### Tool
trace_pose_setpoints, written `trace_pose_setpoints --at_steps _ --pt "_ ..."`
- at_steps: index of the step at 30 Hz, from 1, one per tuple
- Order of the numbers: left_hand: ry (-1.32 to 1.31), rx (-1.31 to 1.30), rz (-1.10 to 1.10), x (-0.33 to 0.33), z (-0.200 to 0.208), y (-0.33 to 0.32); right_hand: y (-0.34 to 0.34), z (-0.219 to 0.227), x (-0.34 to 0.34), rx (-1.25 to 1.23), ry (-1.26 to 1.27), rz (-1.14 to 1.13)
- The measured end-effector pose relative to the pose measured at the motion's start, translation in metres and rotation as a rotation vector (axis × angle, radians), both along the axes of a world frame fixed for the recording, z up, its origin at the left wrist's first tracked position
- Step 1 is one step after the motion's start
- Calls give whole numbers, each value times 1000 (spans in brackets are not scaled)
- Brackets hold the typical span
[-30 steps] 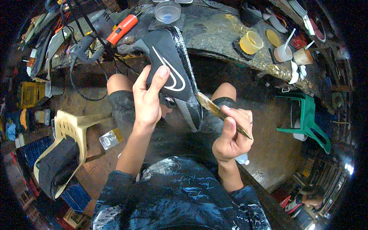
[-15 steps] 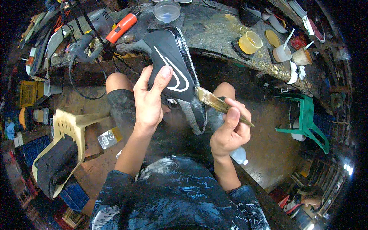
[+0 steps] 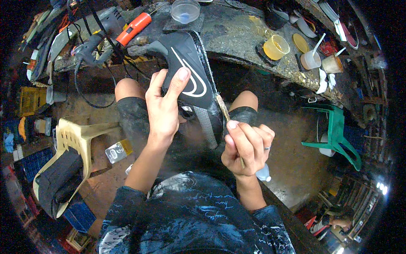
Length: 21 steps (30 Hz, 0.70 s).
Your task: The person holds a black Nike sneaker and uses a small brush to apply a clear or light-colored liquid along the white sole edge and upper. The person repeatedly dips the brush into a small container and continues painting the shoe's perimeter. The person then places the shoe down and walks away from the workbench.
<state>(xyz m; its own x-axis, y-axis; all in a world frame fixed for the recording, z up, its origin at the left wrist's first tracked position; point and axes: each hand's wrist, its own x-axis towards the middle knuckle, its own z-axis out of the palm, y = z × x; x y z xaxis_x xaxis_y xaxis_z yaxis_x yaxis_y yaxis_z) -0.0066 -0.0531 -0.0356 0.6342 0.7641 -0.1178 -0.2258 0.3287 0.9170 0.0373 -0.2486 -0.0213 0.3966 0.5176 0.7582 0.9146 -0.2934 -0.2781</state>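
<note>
Shoe is clasped by the left hand, white mark beside its thumb; right hand pinches a slim tool.

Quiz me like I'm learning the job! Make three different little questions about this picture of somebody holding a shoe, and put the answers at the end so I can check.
1. Pick one. What does the left grip hold?
A: a hammer
B: a shoe
C: a spoon

2. True or false: the tool in the right grip points away from the shoe.

3. Fill in the colour: the chair on the far right, below the bench, is ____.

Key:
1. B
2. False; its tip is at the shoe's edge.
3. Green
</note>
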Motion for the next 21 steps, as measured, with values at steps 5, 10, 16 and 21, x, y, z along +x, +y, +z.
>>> trace_pose_setpoints --at_steps 5,10,16,21 --pt "42 57 12 0 -1 3 -10 13 1 -65 17 -9" --pt "36 -6 -3 -3 2 4 -9 15 13 155 231 31" --pt "20 94 -53 -5 1 8 -5 16 21 215 288 81" --pt "1 70 -96 -8 0 10 -5 18 24 224 281 102"
